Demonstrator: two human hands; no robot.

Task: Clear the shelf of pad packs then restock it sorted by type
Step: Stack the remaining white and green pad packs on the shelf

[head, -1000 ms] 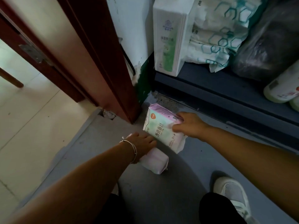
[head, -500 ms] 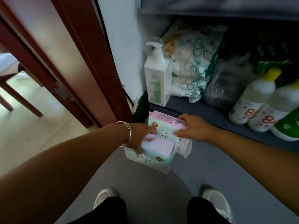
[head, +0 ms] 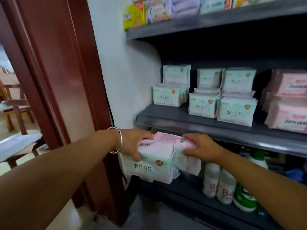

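Observation:
My left hand (head: 135,143) grips a pale green pad pack (head: 149,168) from its left side. My right hand (head: 201,149) holds a pink-topped pad pack (head: 172,140) that sits against the green one. Both packs hang in the air just below the front lip of the grey middle shelf (head: 166,120). On that shelf stand stacks of green pad packs (head: 236,110) in the left and middle. Pink pad packs (head: 287,105) are stacked at the right.
A dark red door frame (head: 66,80) rises at the left beside a white wall. The bottom shelf holds white bottles (head: 219,185) and a green bottle (head: 244,198). An upper shelf (head: 216,22) carries mixed small packs. A wooden chair (head: 15,105) shows through the doorway.
Both hands lifted the two packs from the floor up to the middle shelf's edge. The view rose from the floor and bottom shelf to the stocked middle shelf.

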